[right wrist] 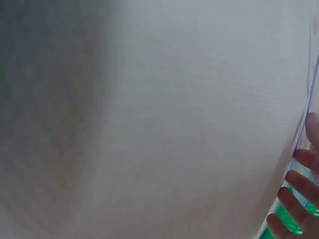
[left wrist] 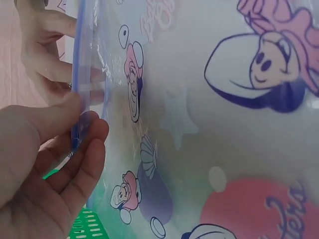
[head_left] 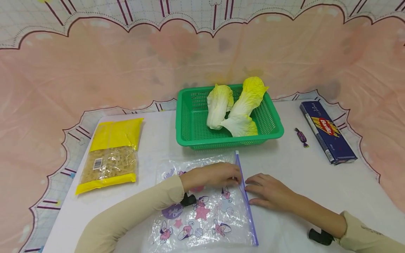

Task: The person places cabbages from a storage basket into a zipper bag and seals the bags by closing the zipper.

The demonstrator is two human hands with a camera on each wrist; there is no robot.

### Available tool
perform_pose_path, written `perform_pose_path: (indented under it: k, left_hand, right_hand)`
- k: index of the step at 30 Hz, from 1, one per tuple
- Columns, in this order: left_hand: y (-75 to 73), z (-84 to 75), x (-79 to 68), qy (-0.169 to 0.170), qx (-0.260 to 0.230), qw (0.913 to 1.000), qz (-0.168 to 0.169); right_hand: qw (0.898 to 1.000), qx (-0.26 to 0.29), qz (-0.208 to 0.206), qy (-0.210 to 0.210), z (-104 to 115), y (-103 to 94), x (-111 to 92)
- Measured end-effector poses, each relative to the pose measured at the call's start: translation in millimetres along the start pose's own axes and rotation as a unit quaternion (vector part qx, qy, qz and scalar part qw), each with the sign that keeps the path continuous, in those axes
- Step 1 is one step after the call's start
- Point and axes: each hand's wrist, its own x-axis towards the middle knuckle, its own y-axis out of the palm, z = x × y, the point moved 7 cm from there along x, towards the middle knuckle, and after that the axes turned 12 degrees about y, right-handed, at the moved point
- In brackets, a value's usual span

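Note:
A clear zip bag (head_left: 202, 214) with pink and purple cartoon prints lies flat on the table, its purple zip strip (head_left: 248, 211) along the right side. My left hand (head_left: 218, 174) reaches over the bag from the left and pinches the strip's upper part. In the left wrist view, thumb and fingertips sit on either side of the blue-purple strip (left wrist: 77, 64). Opposite it, my right hand (head_left: 272, 193) has its fingers spread and fairly straight, fingertips right at the strip. The right wrist view catches only those fingers (right wrist: 299, 206) at its lower right edge.
Behind the bag stands a green basket (head_left: 181, 119) with pale cabbage leaves (head_left: 246, 102). A yellow pasta packet (head_left: 110, 154) lies at left. To the right are a wrapped candy (head_left: 301, 137) and a blue spaghetti box (head_left: 329, 131). A patterned cloth (head_left: 126, 70) hangs behind the table.

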Motion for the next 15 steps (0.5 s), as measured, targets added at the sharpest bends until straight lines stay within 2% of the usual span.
perform_pose_path:
  k: [6, 10, 15]
  left_hand:
    - [4.0, -5.5, -1.8, 0.021, -0.016, 0.9996, 0.013]
    - [6.4, -10.1, -3.3, 0.027, -0.003, 0.9994, 0.023]
    - [-5.0, -20.9, -5.9, 0.023, 0.024, 0.9991, 0.025]
  right_hand:
    - [1.0, -0.005, -0.006, 0.008, 0.0, 1.8, 0.1]
    - [1.0, -0.017, -0.014, 0.002, 2.0, 1.3, 1.3]
    - [0.999, -0.04, -0.024, -0.011, 5.7, 0.5, 3.2]
